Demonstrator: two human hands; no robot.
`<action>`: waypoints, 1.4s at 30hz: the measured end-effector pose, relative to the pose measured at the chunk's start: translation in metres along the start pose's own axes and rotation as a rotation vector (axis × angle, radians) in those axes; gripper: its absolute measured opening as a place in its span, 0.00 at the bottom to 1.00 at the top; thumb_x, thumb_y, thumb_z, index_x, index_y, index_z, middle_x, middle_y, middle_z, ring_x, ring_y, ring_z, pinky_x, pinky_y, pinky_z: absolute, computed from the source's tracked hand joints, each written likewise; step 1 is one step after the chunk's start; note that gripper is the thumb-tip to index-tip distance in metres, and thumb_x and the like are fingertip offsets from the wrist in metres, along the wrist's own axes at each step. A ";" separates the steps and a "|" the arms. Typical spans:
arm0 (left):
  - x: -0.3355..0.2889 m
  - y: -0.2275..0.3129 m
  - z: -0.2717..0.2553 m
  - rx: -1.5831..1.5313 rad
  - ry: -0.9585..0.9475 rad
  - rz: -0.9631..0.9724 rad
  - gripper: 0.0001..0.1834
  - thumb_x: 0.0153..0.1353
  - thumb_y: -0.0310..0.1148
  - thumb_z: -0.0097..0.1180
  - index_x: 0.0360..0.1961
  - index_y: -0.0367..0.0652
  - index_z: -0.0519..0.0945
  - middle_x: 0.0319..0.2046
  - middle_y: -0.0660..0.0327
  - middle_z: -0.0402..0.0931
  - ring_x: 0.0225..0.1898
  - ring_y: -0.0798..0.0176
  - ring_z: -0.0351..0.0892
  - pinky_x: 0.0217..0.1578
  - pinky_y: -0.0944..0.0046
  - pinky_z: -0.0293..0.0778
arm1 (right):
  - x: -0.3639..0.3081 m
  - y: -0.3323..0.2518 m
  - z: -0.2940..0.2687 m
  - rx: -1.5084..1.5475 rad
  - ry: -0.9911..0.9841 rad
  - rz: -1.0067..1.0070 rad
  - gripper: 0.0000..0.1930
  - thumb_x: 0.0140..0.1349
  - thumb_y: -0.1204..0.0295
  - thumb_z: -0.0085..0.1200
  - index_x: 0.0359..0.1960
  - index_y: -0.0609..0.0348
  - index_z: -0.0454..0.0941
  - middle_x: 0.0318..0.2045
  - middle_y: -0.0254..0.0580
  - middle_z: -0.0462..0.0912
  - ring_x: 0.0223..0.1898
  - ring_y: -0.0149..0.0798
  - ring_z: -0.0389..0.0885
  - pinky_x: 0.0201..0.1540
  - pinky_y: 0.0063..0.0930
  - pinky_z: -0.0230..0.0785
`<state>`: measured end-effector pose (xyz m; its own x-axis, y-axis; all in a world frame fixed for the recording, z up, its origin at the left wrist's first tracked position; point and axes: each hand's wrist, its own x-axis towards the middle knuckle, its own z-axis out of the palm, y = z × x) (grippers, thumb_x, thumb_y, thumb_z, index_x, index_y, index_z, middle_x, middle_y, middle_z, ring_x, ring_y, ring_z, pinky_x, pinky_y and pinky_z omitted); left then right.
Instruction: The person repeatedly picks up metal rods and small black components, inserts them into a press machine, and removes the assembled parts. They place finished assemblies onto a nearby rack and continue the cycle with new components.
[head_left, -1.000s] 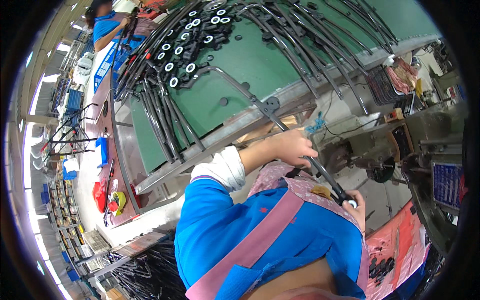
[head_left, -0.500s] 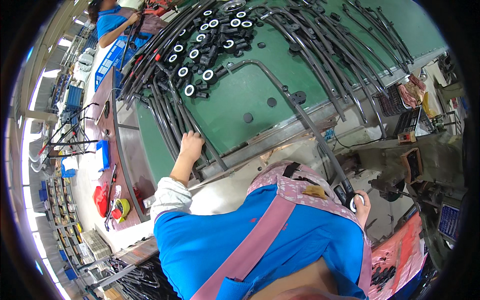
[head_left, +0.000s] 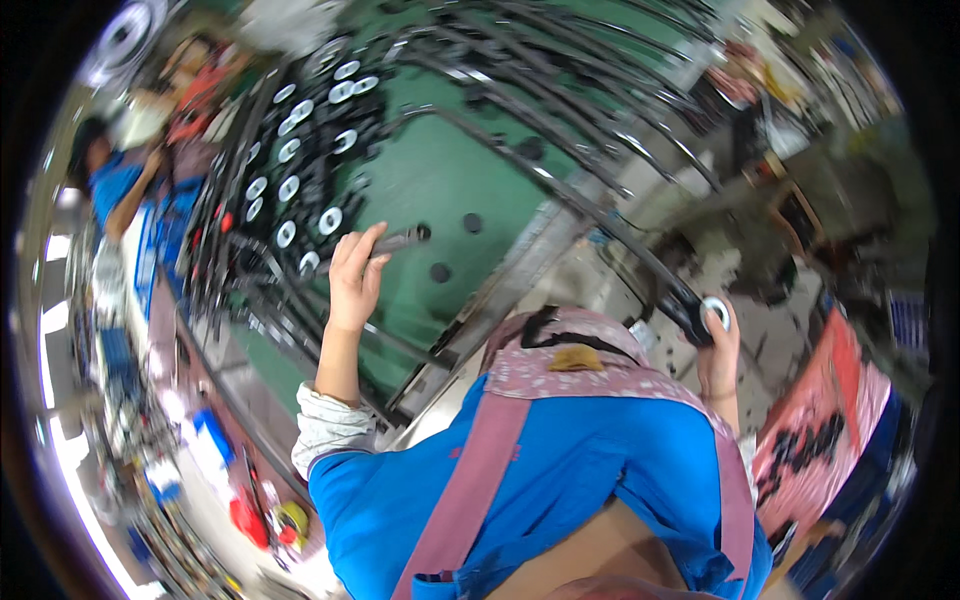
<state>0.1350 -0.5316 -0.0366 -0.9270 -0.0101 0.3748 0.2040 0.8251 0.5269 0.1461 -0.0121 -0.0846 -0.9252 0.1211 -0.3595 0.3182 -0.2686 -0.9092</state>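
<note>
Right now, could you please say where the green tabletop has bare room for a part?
Bare green tabletop lies between the white-ringed wheels, the long bent tube and the dark tube in the left hand, with a black disc nearby. Crowded: around the wheels and among the other tubes beyond.

1. Two bare hands (head_left: 357, 272) (head_left: 720, 345).
2. Two dark metal tubes (head_left: 625, 238) (head_left: 403, 240), one at each hand.
3. Two flat, round black discs (head_left: 472, 222) (head_left: 439, 272) near the left hand.
4. More than ten black wheels with white rings (head_left: 331, 220).
</note>
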 end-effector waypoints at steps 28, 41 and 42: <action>0.079 0.132 0.187 -0.324 -0.739 0.599 0.20 0.63 0.38 0.58 0.56 0.54 0.77 0.28 0.57 0.76 0.28 0.48 0.77 0.27 0.51 0.73 | 0.005 -0.049 0.026 0.062 0.105 -0.075 0.16 0.58 0.67 0.61 0.43 0.63 0.77 0.28 0.36 0.79 0.21 0.26 0.77 0.18 0.21 0.72; 0.086 0.138 0.188 -0.267 -0.686 0.685 0.18 0.62 0.37 0.58 0.53 0.52 0.76 0.26 0.60 0.73 0.26 0.51 0.76 0.24 0.52 0.71 | 0.004 -0.050 0.031 0.075 0.111 -0.074 0.16 0.57 0.66 0.61 0.43 0.62 0.76 0.29 0.34 0.78 0.23 0.26 0.77 0.18 0.20 0.70; 0.087 0.139 0.189 -0.271 -0.694 0.709 0.18 0.62 0.36 0.58 0.53 0.52 0.76 0.26 0.60 0.73 0.26 0.51 0.76 0.24 0.52 0.71 | 0.004 -0.050 0.031 0.074 0.107 -0.075 0.15 0.57 0.66 0.60 0.42 0.62 0.76 0.29 0.34 0.78 0.23 0.26 0.77 0.18 0.20 0.70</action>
<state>0.0238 -0.3110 -0.0746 -0.5257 0.8294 0.1890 0.7600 0.3582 0.5423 0.1198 -0.0275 -0.0338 -0.9175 0.2435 -0.3146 0.2286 -0.3245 -0.9178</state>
